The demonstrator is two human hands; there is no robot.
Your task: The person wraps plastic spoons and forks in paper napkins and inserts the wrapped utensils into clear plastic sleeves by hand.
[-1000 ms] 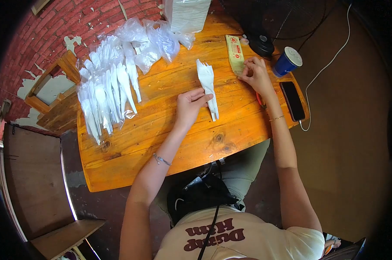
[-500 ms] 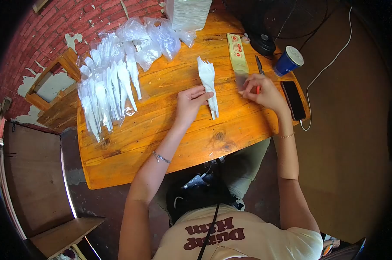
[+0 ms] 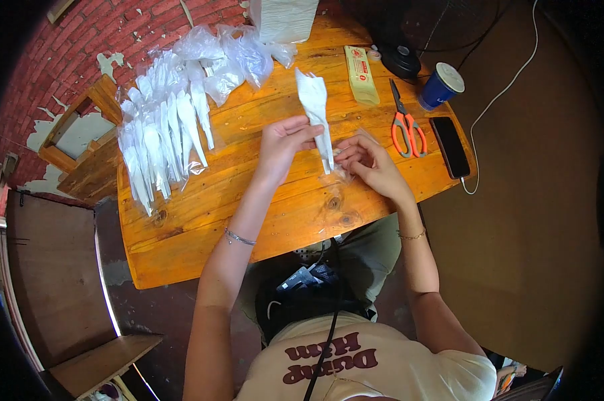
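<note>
White plastic cutlery wrapped in a paper napkin (image 3: 313, 100) is pinched near its lower half by my left hand (image 3: 283, 146). At its narrow end, my right hand (image 3: 377, 167) has its fingers closed on a thin clear plastic sleeve (image 3: 344, 174). The narrow end meets or overlaps the sleeve; the clear film makes it hard to tell whether it is inside. Orange-handled scissors (image 3: 409, 134) lie just right of my right hand. Beyond it is a yellow packet (image 3: 361, 77) with a red label.
Several bagged white cutlery sets (image 3: 158, 144) lie on the table's left side, with crumpled clear bags (image 3: 245, 57) behind. A napkin stack (image 3: 285, 20) stands at the back. On the right are a blue cup (image 3: 441, 87), a phone (image 3: 450, 148) on a white cable and a black fan base (image 3: 401, 61).
My right hand has moved left and down from beside the yellow packet, taking the clear sleeve to the cutlery's narrow end. The scissors are now uncovered. My left hand has shifted slightly left and up.
</note>
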